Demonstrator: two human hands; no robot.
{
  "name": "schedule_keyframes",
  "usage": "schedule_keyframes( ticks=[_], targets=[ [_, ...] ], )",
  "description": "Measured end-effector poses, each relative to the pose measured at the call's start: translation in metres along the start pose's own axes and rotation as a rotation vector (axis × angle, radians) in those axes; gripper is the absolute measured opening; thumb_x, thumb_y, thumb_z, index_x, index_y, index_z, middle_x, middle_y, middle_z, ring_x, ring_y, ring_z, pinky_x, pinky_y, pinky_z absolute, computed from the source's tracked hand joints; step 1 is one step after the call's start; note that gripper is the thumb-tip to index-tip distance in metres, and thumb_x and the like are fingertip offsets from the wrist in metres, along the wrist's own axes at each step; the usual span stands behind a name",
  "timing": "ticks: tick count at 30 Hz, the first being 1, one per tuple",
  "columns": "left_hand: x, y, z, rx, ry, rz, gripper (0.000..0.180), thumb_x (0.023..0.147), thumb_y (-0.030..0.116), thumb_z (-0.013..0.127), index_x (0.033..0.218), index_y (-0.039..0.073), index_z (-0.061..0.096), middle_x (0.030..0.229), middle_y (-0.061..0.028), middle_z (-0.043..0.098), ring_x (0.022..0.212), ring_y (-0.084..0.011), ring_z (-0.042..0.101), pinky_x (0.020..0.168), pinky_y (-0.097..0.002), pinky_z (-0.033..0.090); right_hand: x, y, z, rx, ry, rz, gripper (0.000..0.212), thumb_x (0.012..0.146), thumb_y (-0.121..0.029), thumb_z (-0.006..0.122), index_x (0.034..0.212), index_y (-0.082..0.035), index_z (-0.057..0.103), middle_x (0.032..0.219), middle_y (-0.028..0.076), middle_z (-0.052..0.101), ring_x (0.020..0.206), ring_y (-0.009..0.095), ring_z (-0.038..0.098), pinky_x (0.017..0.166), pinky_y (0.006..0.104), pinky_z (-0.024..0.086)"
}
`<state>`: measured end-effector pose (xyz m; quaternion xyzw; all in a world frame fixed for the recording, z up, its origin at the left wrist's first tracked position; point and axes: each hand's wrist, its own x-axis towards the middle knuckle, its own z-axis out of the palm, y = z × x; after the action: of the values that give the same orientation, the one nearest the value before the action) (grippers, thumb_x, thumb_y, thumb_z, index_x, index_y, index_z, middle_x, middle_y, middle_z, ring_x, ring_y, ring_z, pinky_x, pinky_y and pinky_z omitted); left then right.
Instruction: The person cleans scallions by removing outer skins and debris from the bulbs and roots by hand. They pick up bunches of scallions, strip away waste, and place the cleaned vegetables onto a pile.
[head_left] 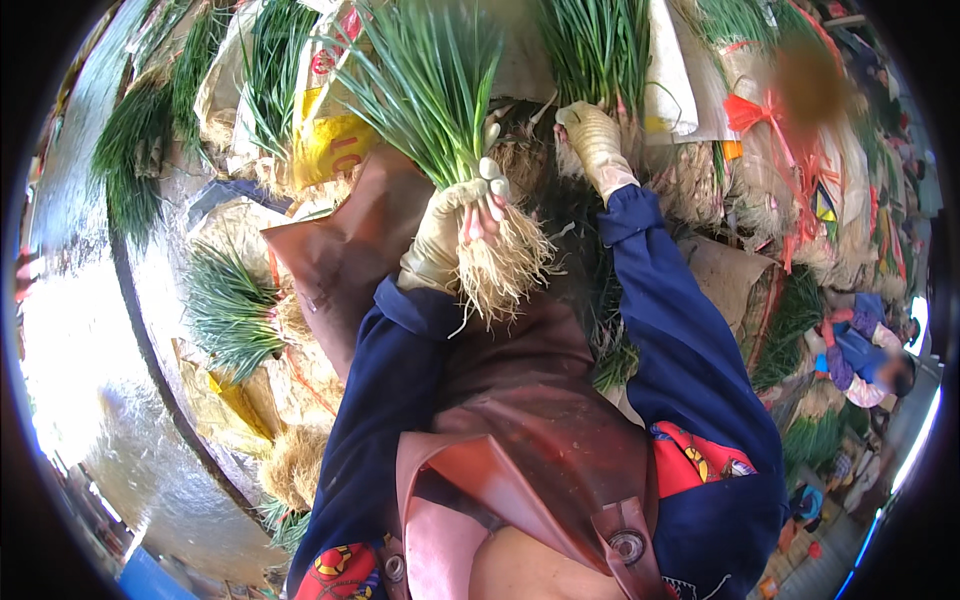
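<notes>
My left hand (440,240), in a pale glove, is closed round a bunch of scallions (430,90). Its long green leaves point away from me, and the pinkish-white bulbs and tangled pale roots (500,265) hang out over the glove toward the right. Ahead and to the right, my right hand (595,145), also gloved, has its fingers curled at the base of a second heap of scallions (600,50). Exactly how many stalks it grips is hidden. A few loose bulbs and roots lie between the two hands.
A brown apron (530,400) covers my lap and spreads left. More scallion bundles (230,310) lie on sacks to the left, beside a wet, shiny floor (90,330). Bundles tied with red strips (765,115) stand at the right. Another person (870,355) is at far right.
</notes>
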<state>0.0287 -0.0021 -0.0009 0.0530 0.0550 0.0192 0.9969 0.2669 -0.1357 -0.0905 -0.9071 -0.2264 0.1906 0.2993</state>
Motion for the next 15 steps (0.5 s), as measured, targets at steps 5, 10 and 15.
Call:
schedule_keyframes(
  ticks=[5,10,15],
  targets=[
    [0.001,0.007,0.005,0.034,0.078,-0.05,0.056,0.082,0.007,0.055,0.134,0.003,0.034,0.088,-0.0105,0.056,0.072,-0.0191,0.058,0.062,-0.0267,0.053,-0.018,-0.046,0.018,-0.759,0.338,0.028,0.043,0.081,-0.047,0.058,0.084,-0.005,0.066,0.081,0.012,0.066,0.071,0.027,0.065,0.063,0.0367,0.05],
    [0.015,0.0,-0.01,0.14,0.186,-0.02,0.045,0.082,0.01,0.057,0.125,0.003,0.045,0.085,-0.0108,0.059,0.068,-0.0195,0.06,0.056,-0.0273,0.051,0.014,-0.024,0.015,-0.185,0.103,0.287,0.036,0.082,-0.038,0.056,0.083,-0.004,0.064,0.084,0.013,0.065,0.071,0.022,0.063,0.063,0.0324,0.047],
    [0.015,0.0,-0.017,0.157,0.259,-0.035,0.04,0.081,0.006,0.055,0.12,-0.001,0.049,0.093,-0.0146,0.062,0.08,-0.0237,0.062,0.061,-0.0306,0.055,-0.021,-0.039,-0.02,0.596,-0.186,0.266,0.022,0.077,-0.029,0.064,0.082,-0.008,0.065,0.079,0.006,0.066,0.08,0.019,0.061,0.081,0.0323,0.044]
  ],
)
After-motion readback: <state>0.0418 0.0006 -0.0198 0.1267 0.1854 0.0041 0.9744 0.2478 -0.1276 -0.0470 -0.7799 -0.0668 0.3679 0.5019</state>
